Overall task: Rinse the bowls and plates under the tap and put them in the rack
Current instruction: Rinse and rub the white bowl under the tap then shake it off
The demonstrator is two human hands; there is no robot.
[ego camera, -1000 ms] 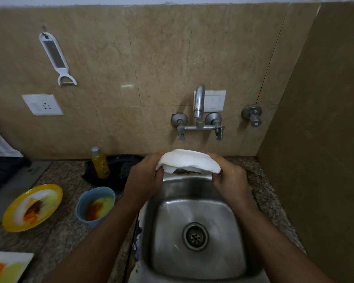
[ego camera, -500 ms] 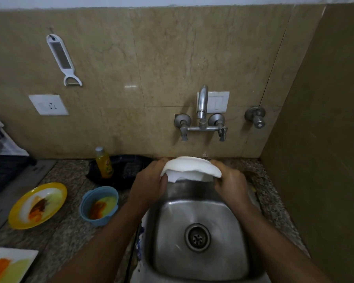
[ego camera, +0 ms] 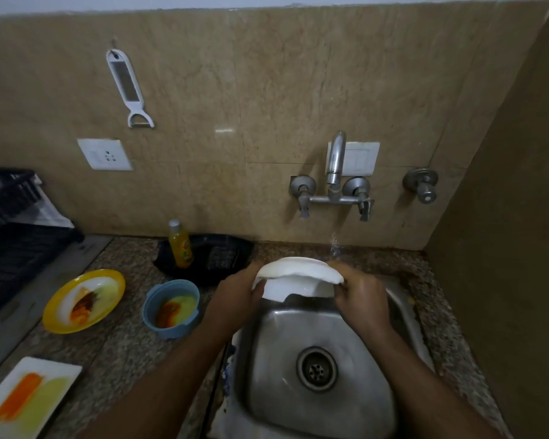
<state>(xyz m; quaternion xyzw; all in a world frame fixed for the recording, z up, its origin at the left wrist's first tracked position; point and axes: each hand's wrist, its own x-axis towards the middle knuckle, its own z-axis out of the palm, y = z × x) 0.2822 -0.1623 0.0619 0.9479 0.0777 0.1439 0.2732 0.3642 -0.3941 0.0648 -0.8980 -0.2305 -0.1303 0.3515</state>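
Head view: hands [ego camera: 298, 296] hide white bowl's [ego camera: 295, 277] sides.

Single head view, looking forward and down, close over sink [ego camera: 317, 337] and counter [ego camera: 124, 343]

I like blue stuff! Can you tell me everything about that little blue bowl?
The blue bowl is small and round, plastic by its look, with a small tab handle on its rim. It stands upright on the speckled counter, left of the sink and right of the yellow plate. Orange, brownish and pale yellow smears coat its inside. No hand touches it.
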